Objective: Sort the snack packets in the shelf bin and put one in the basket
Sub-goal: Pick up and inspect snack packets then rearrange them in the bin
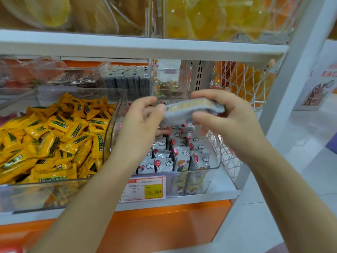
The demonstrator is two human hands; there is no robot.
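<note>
Two hands meet at the centre of the frame, both on one grey snack packet [193, 109]; the left hand [144, 117] pinches its left end with thumb and curled fingers; the right hand [229, 115] grips its right end, fingers over the top, thumb beneath; the packet is held above the clear shelf bin [114, 134] at centre; grey packets with clouds and red balloons [175, 159] stand in rows inside; yellow packets [54, 136] fill the bin at left; a price tag [144, 189] sits on the bin's front, lower centre.
</note>
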